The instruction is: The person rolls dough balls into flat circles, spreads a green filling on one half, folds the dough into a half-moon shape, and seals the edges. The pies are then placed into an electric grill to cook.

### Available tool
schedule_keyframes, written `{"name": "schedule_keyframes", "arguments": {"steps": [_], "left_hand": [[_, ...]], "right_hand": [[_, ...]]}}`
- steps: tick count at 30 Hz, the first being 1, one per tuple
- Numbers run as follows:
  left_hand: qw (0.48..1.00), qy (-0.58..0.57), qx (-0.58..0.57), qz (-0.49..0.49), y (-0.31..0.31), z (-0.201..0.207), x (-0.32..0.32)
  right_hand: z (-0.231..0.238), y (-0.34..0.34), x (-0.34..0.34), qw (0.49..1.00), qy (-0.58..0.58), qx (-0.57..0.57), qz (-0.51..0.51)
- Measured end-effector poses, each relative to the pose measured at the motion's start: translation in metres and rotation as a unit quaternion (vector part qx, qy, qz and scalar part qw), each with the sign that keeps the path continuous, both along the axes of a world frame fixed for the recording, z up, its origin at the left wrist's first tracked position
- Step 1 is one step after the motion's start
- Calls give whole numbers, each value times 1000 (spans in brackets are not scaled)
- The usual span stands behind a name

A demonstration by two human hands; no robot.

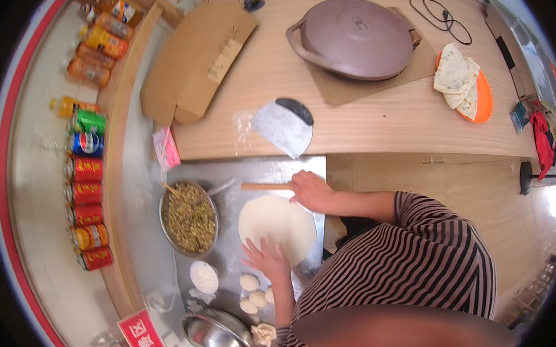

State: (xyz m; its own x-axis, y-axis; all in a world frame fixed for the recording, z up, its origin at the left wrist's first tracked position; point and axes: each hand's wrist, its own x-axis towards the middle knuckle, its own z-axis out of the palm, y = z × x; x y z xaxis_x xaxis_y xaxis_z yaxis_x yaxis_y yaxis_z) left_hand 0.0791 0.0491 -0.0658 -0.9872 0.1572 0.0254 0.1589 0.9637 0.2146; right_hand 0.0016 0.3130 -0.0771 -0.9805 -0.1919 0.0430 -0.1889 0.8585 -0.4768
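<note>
A thin round sheet of dough (277, 220) lies on the metal worktop (241, 165). My left hand (267, 261) rests on its lower edge with the fingers spread. At its upper edge, my right hand (313, 191) is closed around one end of a wooden rolling pin (265, 186), whose other end points left. Left of the dough stands a metal bowl of chopped greenish filling (191, 219), with a utensil handle (221, 187) at its rim. A small white bowl of flour (204, 277) and several dough balls (249, 282) are near my left hand.
A metal basin (217, 335) stands at the lower left. On the wooden counter are a dough scraper (283, 128), a cardboard box (192, 62), a large lidded electric pan (357, 36) and an orange plate of flatbreads (483, 99). Drinks (86, 170) line the left shelf.
</note>
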Motion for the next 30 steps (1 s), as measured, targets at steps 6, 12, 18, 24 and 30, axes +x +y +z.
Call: {"name": "schedule_keyframes", "arguments": {"steps": [6, 12, 18, 24, 30], "left_hand": [[998, 51, 12, 27, -4, 15, 10], [992, 97, 77, -27, 26, 24, -15], [976, 130, 129, -118, 49, 37, -40], [970, 130, 151, -138, 66, 46, -63], [965, 104, 152, -188, 139, 80, -128]], "right_hand": [[108, 106, -80, 935, 281, 105, -189], [139, 178, -181, 901, 215, 259, -274], [186, 192, -188, 919, 146, 256, -261], [327, 270, -168, 901, 158, 178, -364], [413, 366, -113, 911, 113, 84, -387]]}}
